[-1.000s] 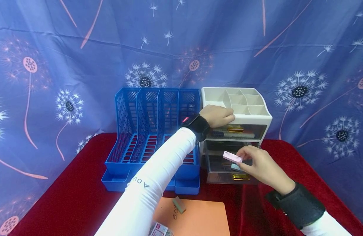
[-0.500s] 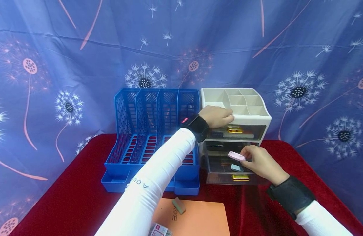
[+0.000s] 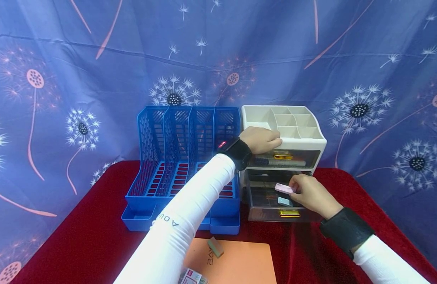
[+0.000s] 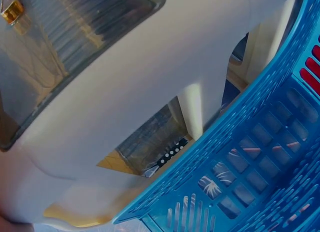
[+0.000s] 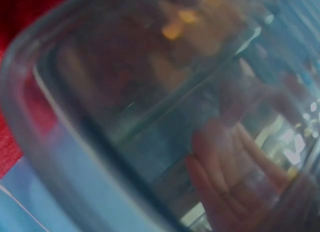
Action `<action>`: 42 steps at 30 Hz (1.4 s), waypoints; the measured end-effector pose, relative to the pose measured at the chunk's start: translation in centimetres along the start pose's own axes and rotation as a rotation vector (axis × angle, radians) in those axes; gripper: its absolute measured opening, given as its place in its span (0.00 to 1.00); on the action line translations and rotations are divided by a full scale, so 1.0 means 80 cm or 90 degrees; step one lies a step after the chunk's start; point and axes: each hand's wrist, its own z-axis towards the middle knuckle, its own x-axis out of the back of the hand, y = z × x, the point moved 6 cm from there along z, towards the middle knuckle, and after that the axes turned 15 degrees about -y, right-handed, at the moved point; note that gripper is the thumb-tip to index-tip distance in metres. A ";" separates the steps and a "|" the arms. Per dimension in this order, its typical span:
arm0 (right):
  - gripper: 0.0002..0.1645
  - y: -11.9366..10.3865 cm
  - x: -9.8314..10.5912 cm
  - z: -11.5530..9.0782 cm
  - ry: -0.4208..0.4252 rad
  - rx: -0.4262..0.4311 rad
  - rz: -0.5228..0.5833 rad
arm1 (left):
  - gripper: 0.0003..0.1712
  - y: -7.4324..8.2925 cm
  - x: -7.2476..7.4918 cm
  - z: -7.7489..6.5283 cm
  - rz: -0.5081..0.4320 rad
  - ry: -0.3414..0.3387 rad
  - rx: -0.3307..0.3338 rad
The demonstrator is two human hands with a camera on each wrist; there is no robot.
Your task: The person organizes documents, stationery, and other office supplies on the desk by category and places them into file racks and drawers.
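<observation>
My left hand (image 3: 261, 140) grips the front rim of a white drawer organizer (image 3: 321, 144), its fingers bent over the edge. Below it, the lower clear drawer (image 3: 264, 213) is pulled out. Just above this drawer my right hand (image 3: 312, 193) pinches a pink eraser (image 3: 284, 188) between thumb and fingers. A light blue eraser (image 3: 284, 201) lies in the drawer, just beneath the pink one. The right wrist view shows the hand's fingers (image 5: 215, 167) blurred through the clear plastic. Only a sliver of the left hand shows in the left wrist view.
A blue file rack (image 3: 175, 202) stands right beside the organizer on the left. In front, an orange folder (image 3: 246, 260) bears a green eraser (image 3: 215, 247) and, partly behind the left sleeve, a clear package (image 3: 192, 277). The upper drawer (image 3: 296, 159) is closed, with things inside.
My right hand has shifted slightly right with the pink eraser and lowered a little, so the blue eraser below shows more fully. The left hand has stayed on the rim.
</observation>
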 end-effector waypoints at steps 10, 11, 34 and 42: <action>0.09 0.001 -0.008 0.007 -0.044 -0.008 -0.027 | 0.17 -0.001 0.000 -0.003 -0.005 0.011 -0.001; 0.09 0.001 -0.009 0.008 -0.050 -0.011 -0.028 | 0.16 -0.001 0.000 -0.003 -0.004 0.011 -0.001; 0.07 0.003 -0.012 0.013 -0.105 -0.050 -0.049 | 0.17 0.000 0.003 -0.002 -0.010 0.002 -0.007; 0.05 0.001 -0.011 0.012 -0.105 -0.031 -0.053 | 0.17 -0.001 0.003 0.000 0.024 0.008 0.002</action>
